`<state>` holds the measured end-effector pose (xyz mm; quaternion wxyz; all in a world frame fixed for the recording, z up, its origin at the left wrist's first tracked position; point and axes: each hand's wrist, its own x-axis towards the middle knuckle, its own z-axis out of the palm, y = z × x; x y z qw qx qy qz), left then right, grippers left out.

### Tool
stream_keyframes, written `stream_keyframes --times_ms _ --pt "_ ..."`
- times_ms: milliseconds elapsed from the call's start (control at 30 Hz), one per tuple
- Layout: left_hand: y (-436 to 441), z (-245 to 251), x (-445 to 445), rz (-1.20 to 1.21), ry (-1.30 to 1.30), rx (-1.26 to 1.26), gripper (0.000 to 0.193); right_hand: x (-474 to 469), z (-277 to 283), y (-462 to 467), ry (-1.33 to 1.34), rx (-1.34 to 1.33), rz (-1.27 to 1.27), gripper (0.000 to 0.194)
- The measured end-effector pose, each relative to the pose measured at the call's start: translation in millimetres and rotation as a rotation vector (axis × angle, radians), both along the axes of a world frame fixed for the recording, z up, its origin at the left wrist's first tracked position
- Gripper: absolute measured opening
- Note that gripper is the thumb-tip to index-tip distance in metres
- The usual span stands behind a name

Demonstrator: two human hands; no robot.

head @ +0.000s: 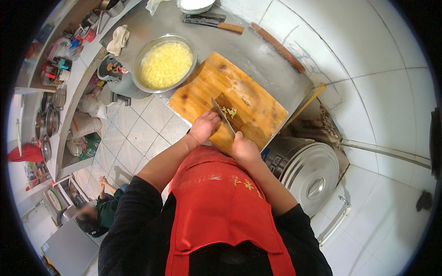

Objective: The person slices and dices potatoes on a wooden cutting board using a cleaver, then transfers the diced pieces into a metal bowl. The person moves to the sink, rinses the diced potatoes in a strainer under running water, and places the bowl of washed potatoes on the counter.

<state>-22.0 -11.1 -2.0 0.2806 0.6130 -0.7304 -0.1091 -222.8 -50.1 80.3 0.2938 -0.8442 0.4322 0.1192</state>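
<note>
A wooden cutting board (203, 82) lies on the metal counter in front of me. My right hand (245, 148) is closed around the handle of a kitchen knife (223, 117), whose blade stands on edge over the board. Close to the blade's left side rests my left hand (206, 126), fingers curled on the board; whether they hold a piece of food is hidden. Small pale yellow cut pieces (231, 112) lie just right of the blade. Beyond the board's left corner stands a steel bowl (135, 69) of diced yellow food in liquid (166, 65).
A cleaver (203, 20) and a wooden rolling pin (278, 47) lie at the counter's back. A crumpled cloth (118, 39) is at the left. A lidded steel pot (312, 176) stands at my right. Another person (107, 210) is at lower left, apart from my hands.
</note>
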Motion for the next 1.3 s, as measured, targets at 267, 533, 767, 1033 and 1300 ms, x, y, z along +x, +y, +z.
stream_keyframes --times_ms 267,533,767,1033,1300 --pt "3 -9 -1 0.044 -0.022 -0.062 0.013 -2 1 2 -0.047 0.037 -0.018 0.021" --pt "5 -3 -5 0.096 0.013 -0.070 0.011 2 -2 2 0.062 0.039 0.009 0.021" --pt "8 -1 -6 0.117 0.076 -0.088 0.013 3 -3 6 -0.020 0.014 0.009 0.017" --pt "10 -9 -4 0.124 0.094 -0.042 0.011 4 -5 5 -0.056 -0.011 0.029 0.016" --pt "7 -15 -10 0.151 0.147 -0.113 0.011 -6 -24 6 -0.134 -0.002 -0.028 0.017"
